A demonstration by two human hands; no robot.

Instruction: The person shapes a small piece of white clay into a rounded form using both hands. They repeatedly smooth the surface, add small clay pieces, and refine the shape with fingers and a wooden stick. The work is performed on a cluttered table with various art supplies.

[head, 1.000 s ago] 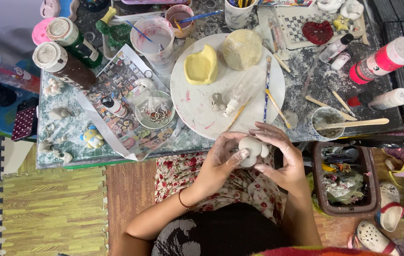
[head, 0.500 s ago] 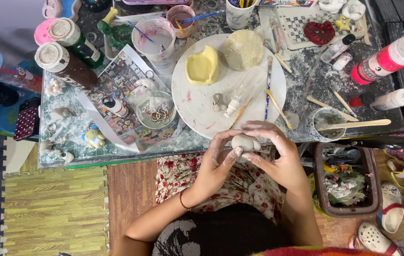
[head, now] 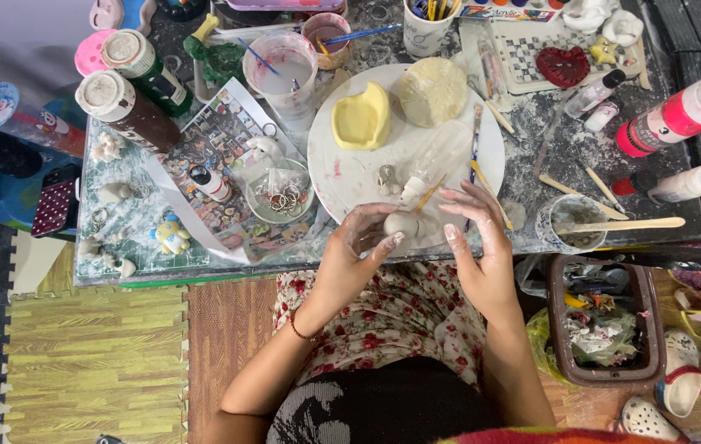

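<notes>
White clay ball (head: pixel 401 224) is sitting in the left hand (head: pixel 353 255), fingers curling around it. Right hand (head: pixel 479 247) is hovering beside it, fingers spread, over the white plate (head: pixel 350 177).

One view only, head-worn, looking straight down from well above the cluttered table (head: pixel 605 173), its near edge toward the frame's bottom. Lap, both forearms and floor mat (head: pixel 91 362) included; nothing shared with another view.

White plate (head: pixel 350 177), yellow clay piece (head: pixel 360 117)
</notes>
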